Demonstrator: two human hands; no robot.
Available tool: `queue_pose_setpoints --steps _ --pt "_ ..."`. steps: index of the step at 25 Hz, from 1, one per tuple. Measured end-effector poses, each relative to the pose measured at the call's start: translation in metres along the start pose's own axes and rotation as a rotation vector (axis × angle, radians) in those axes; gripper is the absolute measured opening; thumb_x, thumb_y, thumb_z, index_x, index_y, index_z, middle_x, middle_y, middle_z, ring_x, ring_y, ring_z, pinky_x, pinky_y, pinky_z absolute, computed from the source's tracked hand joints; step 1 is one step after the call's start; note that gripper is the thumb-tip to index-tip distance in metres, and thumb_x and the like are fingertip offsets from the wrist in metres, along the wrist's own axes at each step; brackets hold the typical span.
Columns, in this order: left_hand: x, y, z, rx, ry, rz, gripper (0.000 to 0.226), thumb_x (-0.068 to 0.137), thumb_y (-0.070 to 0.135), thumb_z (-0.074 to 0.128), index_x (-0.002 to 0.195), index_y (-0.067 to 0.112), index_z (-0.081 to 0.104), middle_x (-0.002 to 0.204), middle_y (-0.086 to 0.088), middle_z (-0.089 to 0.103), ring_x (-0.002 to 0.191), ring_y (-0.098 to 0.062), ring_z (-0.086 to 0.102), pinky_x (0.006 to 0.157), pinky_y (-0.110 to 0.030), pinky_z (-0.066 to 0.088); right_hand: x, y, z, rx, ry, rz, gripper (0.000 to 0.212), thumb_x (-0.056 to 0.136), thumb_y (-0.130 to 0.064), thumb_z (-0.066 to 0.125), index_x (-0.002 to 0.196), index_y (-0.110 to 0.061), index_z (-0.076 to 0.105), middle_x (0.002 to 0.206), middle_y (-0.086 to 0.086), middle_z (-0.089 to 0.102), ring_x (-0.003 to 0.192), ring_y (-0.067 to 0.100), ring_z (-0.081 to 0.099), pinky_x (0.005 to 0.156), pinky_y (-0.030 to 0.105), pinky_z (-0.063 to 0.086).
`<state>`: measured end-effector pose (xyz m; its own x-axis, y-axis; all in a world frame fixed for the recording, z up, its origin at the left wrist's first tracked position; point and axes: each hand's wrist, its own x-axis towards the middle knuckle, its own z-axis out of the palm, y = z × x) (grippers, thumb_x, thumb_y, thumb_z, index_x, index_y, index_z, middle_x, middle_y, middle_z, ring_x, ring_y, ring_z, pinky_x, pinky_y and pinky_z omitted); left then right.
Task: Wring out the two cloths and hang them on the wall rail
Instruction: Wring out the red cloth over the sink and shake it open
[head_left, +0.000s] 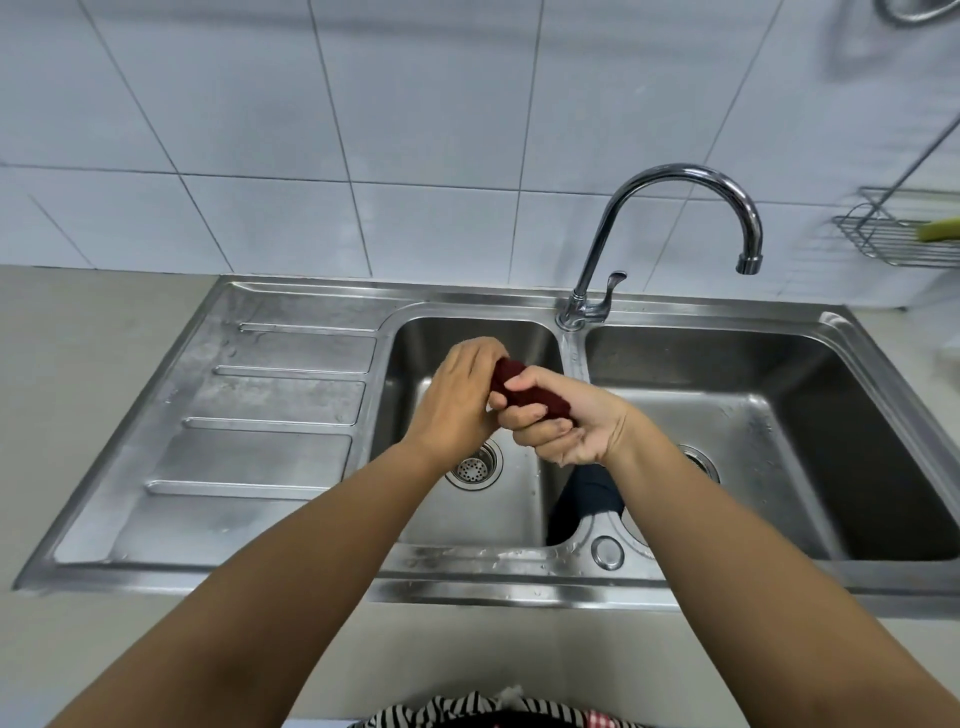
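Both hands clench a dark red cloth (524, 387) above the sink's left basin (467, 332): left hand (460, 400) wrapped over one end, right hand (561, 423) fisted around the other. Beneath the right wrist, a dark blue cloth (589, 493) lies against the basin's right wall.
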<state>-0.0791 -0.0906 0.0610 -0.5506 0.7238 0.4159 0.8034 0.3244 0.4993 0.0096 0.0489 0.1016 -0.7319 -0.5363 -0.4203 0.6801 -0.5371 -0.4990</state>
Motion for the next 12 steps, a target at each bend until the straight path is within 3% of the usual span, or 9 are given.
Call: queue_pose_setpoints --steps 3,5,7,10,12 --pt "0.018 -0.004 -0.015 0.152 -0.045 0.148 0.025 0.081 0.008 0.056 0.104 0.012 0.049 0.096 -0.009 0.059 0.087 -0.028 0.052 0.067 -0.049 0.051 -0.004 -0.009 0.003 -0.127 -0.004 0.076 0.012 0.089 -0.021 0.053 0.082 -0.013 0.047 0.055 -0.005 0.042 0.038 0.003 0.021 0.026 0.01 0.023" --pt "0.03 -0.014 -0.027 0.287 -0.181 0.273 0.034 0.081 0.003 0.052 0.109 0.017 0.042 0.096 -0.008 0.058 0.087 -0.028 0.052 0.066 -0.048 0.051 -0.005 -0.014 0.005 -0.257 0.13 0.137 0.022 0.094 -0.019 0.047 0.072 -0.015 0.046 0.054 -0.006 0.04 0.037 0.002 0.022 0.026 0.01 0.02" --pt "0.04 -0.019 -0.037 0.395 -0.342 0.334 0.029 0.084 0.006 0.048 0.112 0.015 0.042 0.097 -0.009 0.056 0.09 -0.028 0.054 0.067 -0.045 0.05 -0.007 -0.018 0.01 -0.429 0.303 0.2 0.032 0.096 -0.018 0.047 0.064 -0.015 0.043 0.052 -0.006 0.039 0.034 0.001 0.026 0.028 0.011 0.015" --pt "0.049 -0.019 -0.043 0.506 -0.538 0.307 0.011 0.091 0.015 0.047 0.101 0.012 0.044 0.093 -0.009 0.058 0.083 -0.03 0.058 0.063 -0.039 0.045 -0.001 -0.023 0.008 -0.791 0.547 0.309 0.026 0.091 -0.022 0.059 0.072 -0.015 0.042 0.054 -0.004 0.042 0.038 0.005 0.028 0.033 0.013 0.017" --pt "0.049 -0.015 -0.037 0.548 -0.636 0.234 0.011 0.094 0.019 0.048 0.102 0.011 0.046 0.095 -0.01 0.062 0.082 -0.031 0.06 0.06 -0.036 0.039 0.007 -0.023 0.003 -1.114 0.723 0.387 0.023 0.087 -0.028 0.062 0.077 -0.014 0.047 0.059 0.001 0.046 0.044 0.012 0.034 0.039 0.018 0.025"
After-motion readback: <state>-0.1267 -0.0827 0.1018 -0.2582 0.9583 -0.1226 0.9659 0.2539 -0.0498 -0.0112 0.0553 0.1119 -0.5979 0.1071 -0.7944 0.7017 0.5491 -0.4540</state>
